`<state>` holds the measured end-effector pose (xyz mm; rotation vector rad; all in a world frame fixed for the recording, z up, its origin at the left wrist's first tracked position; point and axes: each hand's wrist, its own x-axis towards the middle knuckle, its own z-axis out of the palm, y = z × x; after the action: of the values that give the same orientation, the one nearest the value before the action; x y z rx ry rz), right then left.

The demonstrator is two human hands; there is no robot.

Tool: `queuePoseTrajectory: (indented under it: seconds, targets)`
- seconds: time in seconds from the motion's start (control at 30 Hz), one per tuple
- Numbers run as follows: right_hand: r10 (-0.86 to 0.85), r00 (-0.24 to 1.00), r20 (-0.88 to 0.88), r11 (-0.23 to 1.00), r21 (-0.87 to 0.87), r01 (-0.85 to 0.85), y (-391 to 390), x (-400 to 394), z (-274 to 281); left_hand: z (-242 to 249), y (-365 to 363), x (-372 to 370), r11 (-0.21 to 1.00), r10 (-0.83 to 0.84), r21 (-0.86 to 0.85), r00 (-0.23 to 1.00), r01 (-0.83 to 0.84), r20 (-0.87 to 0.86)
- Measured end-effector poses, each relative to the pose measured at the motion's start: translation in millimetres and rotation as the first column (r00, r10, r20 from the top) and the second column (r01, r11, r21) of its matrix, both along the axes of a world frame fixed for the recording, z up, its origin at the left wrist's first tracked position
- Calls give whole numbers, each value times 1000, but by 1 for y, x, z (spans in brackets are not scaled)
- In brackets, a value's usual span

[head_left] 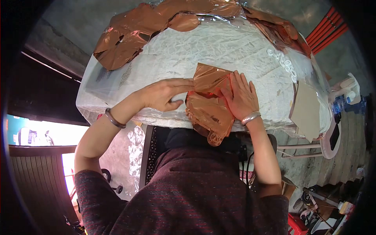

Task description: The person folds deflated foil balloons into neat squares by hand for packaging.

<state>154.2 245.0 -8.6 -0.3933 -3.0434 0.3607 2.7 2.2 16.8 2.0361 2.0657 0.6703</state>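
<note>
A copper-coloured foil balloon (211, 111), flat and partly folded, lies at the near edge of the covered table, its rounded lower end hanging over the edge. My right hand (241, 96) rests flat on the foil's right side, fingers stretched away from me. From the left, my left hand (164, 94) reaches in with its fingers extended, their tips touching the foil's left edge beside the fold. The left thumb stands apart from the fingers. What lies under the folded upper flap (211, 78) is hidden.
More copper foil pieces (172, 13) lie along the table's far edge. A row of white curled pieces (284, 64) and a cardboard sheet (307, 109) are at the right. Red poles (327, 29) stand beyond the far right corner. Silver foil (136, 150) hangs below left.
</note>
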Motion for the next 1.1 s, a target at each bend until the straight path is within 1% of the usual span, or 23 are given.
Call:
queuePoseTrajectory:
  seconds: [0.07,0.2,0.27,0.3,0.37,0.5,0.57,0.6,0.67,0.7,0.77,0.8,0.87,0.9,0.97,1.0,1.07,1.1]
  targets:
    - [5,999,-34,1000,-28,-6,1,0,-2,3,-2,2,1000,-12,-25,999,10,-53]
    - [8,999,-34,1000,-13,-8,3,-1,-4,2,1,16,999,-13,-31,999,12,-31]
    - [12,999,-40,1000,-25,-13,3,0,-4,-6,0,23,997,73,-31,992,-76,-103]
    - [12,999,-36,1000,-23,-13,2,1,-5,-8,-1,23,997,73,-29,992,-77,-100]
    - [17,999,-28,1000,-6,-17,4,0,-6,-10,-1,21,997,80,8,996,-80,-50]
    - [16,1000,-25,1000,-8,-17,1,0,0,-4,0,24,992,119,42,992,-117,-48]
    - [18,999,-35,1000,6,-18,1,1,-1,-4,1,26,994,100,58,988,-94,-119]
    - [17,999,-33,1000,4,-17,1,1,-2,-5,1,27,994,99,56,988,-93,-117]
    - [28,998,-50,1000,15,-28,2,1,-4,-9,3,28,996,76,56,997,-74,-32]
    - [29,998,-49,999,15,-28,3,0,-4,-8,6,30,996,77,55,997,-75,-31]
    - [27,998,-50,999,-21,-28,3,1,-4,-4,9,36,990,136,38,989,-138,64]
    - [25,999,-47,999,-25,-27,3,1,-5,-7,9,35,990,135,35,989,-137,67]
    - [42,997,-68,999,-16,-43,4,1,-6,-11,12,27,996,77,47,996,-78,41]
    - [40,997,-72,999,-14,-41,4,0,-5,-10,13,24,996,74,50,997,-76,37]
    - [25,999,-35,1000,-13,-26,2,0,-3,-7,15,21,991,-115,69,993,117,-30]
    - [24,999,-36,1000,-10,-24,3,0,-1,-4,16,22,990,-116,72,993,119,-32]
    - [28,999,-30,999,-31,-29,2,0,1,1,13,29,999,-42,22,998,41,55]
    - [30,999,-24,999,-37,-31,1,1,1,-1,12,30,999,-40,16,997,39,61]
